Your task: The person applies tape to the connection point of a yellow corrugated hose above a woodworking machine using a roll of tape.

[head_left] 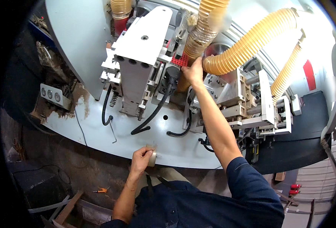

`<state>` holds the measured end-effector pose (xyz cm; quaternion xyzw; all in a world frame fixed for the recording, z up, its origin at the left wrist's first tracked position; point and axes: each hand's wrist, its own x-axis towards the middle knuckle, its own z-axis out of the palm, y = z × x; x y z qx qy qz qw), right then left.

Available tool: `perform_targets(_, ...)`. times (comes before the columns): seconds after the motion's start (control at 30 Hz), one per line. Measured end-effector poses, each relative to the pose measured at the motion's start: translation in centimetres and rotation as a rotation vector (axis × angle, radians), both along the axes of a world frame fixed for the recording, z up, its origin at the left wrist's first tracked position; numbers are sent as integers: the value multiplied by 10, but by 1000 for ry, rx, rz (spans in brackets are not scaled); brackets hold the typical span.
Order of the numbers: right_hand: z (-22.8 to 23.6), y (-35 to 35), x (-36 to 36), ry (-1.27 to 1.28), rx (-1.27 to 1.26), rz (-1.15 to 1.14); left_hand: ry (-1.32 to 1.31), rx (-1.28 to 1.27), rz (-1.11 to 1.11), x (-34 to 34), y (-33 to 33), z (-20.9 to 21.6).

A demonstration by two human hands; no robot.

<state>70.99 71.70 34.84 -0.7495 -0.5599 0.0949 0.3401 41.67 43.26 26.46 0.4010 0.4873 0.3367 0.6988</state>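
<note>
My left hand [140, 160] is closed around a roll of clear tape [152, 159], held at the front edge of the light grey machine bed [130, 142]. My right hand [193, 72] reaches deep between the machine units, its fingers curled against a yellow ribbed hose [196, 40] that has shiny clear wrapping on it. What those fingertips grip is too small to make out. Next to them is a red perforated piece [180, 60]. A second yellow hose [251, 41] starts just right of this hand and arches up to the right.
A tall metal unit [137, 72] stands left of my right arm, another machine unit [247, 102] to the right. Black cables [156, 112] curve down to the bed, where a hex key [113, 133] lies. A panel with round gauges [53, 95] sits left. An orange-handled tool [101, 190] lies below.
</note>
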Motion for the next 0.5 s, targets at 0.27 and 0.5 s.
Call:
perform_targets(0.27, -65, -32, -13, -109, 434, -106, 58, -46, 90, 9, -33, -20)
perform_targets(0.5, -90, 15, 27, 83, 374, -123, 141, -109, 6, -5, -45, -28)
